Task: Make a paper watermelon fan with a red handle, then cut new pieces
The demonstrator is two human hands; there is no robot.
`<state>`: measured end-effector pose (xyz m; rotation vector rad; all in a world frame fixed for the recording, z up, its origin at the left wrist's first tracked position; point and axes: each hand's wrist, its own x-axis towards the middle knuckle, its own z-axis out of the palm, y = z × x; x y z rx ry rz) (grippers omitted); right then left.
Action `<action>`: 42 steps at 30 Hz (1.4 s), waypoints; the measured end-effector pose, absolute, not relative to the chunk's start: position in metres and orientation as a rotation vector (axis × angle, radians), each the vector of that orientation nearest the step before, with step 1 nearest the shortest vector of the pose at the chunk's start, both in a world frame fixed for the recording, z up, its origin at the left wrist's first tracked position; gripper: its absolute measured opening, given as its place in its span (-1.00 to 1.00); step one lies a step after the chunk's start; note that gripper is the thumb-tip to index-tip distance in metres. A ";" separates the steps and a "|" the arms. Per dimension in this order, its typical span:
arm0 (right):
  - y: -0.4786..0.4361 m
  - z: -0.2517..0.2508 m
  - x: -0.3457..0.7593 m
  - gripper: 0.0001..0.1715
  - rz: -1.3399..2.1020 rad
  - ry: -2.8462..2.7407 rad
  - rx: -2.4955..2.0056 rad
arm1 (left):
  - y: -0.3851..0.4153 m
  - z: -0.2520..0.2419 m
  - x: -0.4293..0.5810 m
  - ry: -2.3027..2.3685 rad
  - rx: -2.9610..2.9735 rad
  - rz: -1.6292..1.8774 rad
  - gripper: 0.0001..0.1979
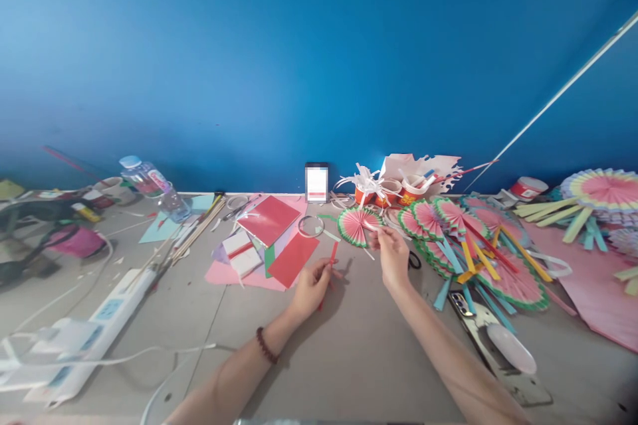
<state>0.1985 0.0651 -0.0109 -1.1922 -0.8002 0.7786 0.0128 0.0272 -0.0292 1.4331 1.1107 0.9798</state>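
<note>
left hand (311, 285) pinching red strip (333, 252), right hand (394, 255) curled by round pleated fan (356, 227), can't tell if gripping; fan pile (516, 282) looks done, this one probably not

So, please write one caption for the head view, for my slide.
Left hand holding a red strip, right hand near a pink pleated fan, over a cluttered table.

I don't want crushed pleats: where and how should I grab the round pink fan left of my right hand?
Probably pinch the fan lightly by its near-left green rim, coming from your side: that pleated edge is exposed; cups stand behind.
</note>
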 end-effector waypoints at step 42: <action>0.048 -0.013 0.160 -0.74 1.454 -0.988 -1.006 | 0.020 -0.020 0.012 1.061 1.485 1.043 -0.62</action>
